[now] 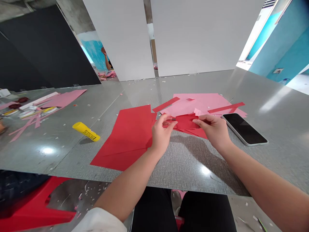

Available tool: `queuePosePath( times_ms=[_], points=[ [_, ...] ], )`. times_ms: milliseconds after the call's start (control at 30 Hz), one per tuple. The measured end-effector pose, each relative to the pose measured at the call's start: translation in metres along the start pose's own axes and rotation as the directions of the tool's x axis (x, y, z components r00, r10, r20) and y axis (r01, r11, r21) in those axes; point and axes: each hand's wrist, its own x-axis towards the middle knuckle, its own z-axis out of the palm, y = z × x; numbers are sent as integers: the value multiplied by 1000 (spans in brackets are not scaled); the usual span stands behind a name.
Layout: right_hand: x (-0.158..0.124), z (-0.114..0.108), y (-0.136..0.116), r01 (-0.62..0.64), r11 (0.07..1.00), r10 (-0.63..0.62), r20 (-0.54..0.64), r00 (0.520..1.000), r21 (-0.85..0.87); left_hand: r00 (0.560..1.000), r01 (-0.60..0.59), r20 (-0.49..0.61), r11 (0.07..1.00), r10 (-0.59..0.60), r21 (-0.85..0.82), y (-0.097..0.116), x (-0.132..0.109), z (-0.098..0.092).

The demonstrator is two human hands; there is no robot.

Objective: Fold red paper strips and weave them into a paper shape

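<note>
Red paper (185, 122), a small folded piece, sits between both hands near the middle of a long grey speckled tabletop (193, 164), with two tall white boards (205, 35) standing along its far side. Beyond a gap to the left of the boards, a co-worker's raised arm (105, 57) shows in the distance. Below the table edge are the person's black trousers (183, 211), and a red plastic stool (31, 206) stands at lower left. On the tabletop, a large red sheet (125, 138) lies just left of the hands, partly under the left forearm, and a large pink sheet (198, 102) lies beyond them, with the folded piece just over its near edge. Pink strips (31, 124) and other craft scraps are heaped at the far left. The left hand (163, 133) pinches one end of the folded piece between thumb and fingers, and the right hand (213, 130) pinches the other end the same way. A black-screened phone (244, 129) lies just beside the right hand, a yellow glue stick (86, 131) lies well left, and a small silver glint (173, 119) at the left fingertips is too small to identify.
</note>
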Motion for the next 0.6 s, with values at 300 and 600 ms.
queuePosePath(
  times_ms=[300, 600],
  points=[
    [-1, 3, 1, 32, 998, -33, -26, 999, -57, 1000, -5, 2, 997, 4, 83, 0, -5, 3],
    [-3, 4, 4, 93, 994, -95, -40, 995, -49, 997, 35, 72, 999, -36, 16, 4, -7, 4]
  ],
)
